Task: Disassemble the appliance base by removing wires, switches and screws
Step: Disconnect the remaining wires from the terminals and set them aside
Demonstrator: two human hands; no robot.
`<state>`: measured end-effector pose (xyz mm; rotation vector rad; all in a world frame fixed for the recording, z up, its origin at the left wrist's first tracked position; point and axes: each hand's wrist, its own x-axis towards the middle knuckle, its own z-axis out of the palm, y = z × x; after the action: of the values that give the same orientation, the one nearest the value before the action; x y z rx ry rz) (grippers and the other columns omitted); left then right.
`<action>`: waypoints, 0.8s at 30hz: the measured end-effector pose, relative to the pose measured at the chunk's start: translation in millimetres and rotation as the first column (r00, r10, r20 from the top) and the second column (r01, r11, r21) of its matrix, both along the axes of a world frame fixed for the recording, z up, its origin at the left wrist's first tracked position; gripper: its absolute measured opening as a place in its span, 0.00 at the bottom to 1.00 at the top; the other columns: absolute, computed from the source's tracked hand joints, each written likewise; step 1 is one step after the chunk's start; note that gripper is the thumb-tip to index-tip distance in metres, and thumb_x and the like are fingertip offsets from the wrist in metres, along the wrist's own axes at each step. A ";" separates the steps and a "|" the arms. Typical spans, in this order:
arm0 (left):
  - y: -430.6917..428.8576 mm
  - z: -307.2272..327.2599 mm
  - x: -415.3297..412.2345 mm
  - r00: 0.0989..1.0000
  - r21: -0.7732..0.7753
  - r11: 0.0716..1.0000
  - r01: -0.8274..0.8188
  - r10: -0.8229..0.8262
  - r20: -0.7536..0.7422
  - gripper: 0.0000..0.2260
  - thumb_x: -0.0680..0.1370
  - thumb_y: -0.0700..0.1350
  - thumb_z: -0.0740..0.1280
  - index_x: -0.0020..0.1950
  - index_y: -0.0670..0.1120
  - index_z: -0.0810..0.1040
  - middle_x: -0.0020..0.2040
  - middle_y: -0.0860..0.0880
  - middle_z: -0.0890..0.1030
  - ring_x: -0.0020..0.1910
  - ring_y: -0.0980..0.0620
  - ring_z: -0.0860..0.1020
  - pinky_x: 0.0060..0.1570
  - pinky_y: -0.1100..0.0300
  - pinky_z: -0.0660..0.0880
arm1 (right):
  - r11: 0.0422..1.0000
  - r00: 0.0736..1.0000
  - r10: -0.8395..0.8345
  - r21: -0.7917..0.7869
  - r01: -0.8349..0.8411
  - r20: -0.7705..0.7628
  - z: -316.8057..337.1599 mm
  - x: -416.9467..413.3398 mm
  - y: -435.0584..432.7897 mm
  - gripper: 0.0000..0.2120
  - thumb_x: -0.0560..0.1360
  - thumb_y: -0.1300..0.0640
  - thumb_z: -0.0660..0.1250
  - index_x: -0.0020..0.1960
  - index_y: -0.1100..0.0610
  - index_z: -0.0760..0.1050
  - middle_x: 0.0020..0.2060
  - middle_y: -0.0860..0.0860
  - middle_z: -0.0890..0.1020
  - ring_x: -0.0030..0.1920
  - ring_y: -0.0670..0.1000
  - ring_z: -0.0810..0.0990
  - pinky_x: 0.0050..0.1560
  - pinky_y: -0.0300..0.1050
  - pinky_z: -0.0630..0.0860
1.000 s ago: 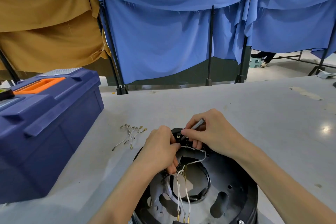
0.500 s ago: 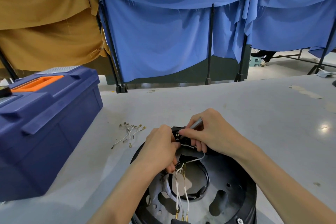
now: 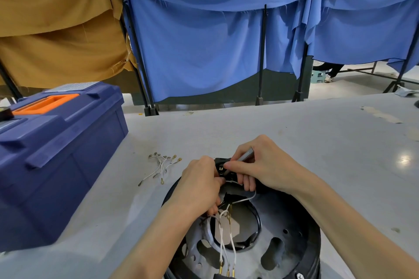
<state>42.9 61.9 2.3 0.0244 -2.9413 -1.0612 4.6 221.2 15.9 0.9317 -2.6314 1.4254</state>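
Observation:
The round black appliance base (image 3: 281, 247) lies upside down on the grey table at the bottom centre. White wires (image 3: 224, 244) with brass terminals run across its central opening. At the far rim sits a small black switch block (image 3: 221, 163). My left hand (image 3: 199, 186) grips that block and the wires beside it. My right hand (image 3: 260, 165) holds a thin grey screwdriver (image 3: 246, 154) like a pen, its tip pressed against the switch block.
A bundle of removed white wires (image 3: 162, 166) with ring terminals lies on the table left of the base. A large blue toolbox (image 3: 56, 154) with an orange handle stands at the left. Blue and tan cloth screens hang behind the table.
Both hands stay on the switch block. The screwdriver has barely shifted in my right hand. The camera has tilted slightly.

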 end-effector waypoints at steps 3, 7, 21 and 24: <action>-0.4 -0.9 -1.1 1.000 0.003 1.000 -0.001 0.001 0.001 0.08 0.81 0.41 0.64 0.44 0.39 0.75 0.33 0.38 0.83 0.18 0.52 0.75 0.23 0.62 0.74 | 1.000 1.000 0.005 -0.010 -0.005 0.011 0.0 -0.5 0.8 0.11 0.76 0.55 0.70 0.39 0.61 0.81 0.25 0.53 0.82 0.24 0.50 0.81 0.31 0.36 0.76; -1.4 -2.2 -2.4 1.000 0.018 1.000 0.000 0.000 0.001 0.08 0.80 0.41 0.66 0.43 0.39 0.75 0.31 0.40 0.82 0.17 0.52 0.75 0.25 0.61 0.75 | 0.998 1.000 0.000 -0.059 0.001 0.021 -0.4 -0.4 -0.2 0.11 0.76 0.55 0.71 0.38 0.60 0.81 0.25 0.53 0.82 0.24 0.51 0.81 0.30 0.36 0.76; -2.1 -0.9 -1.9 1.000 0.012 1.000 0.013 -0.013 -0.016 0.09 0.79 0.40 0.66 0.40 0.38 0.76 0.26 0.44 0.80 0.18 0.51 0.76 0.25 0.60 0.76 | 1.000 1.000 0.012 -0.013 -0.012 0.018 1.5 -1.0 -0.1 0.12 0.76 0.55 0.70 0.38 0.61 0.81 0.25 0.52 0.82 0.24 0.50 0.80 0.32 0.37 0.77; -3.0 -1.1 -2.5 1.000 0.008 1.000 0.016 -0.015 -0.016 0.09 0.79 0.40 0.66 0.40 0.38 0.76 0.25 0.45 0.80 0.18 0.52 0.76 0.26 0.60 0.77 | 1.000 1.000 0.015 -0.019 -0.014 0.027 1.6 -1.2 0.0 0.12 0.76 0.55 0.70 0.38 0.62 0.81 0.25 0.53 0.82 0.24 0.51 0.81 0.32 0.38 0.78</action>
<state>40.4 58.9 1.2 -0.0068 -2.9276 -1.0703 3.4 221.2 17.5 0.9378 -2.6309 1.4745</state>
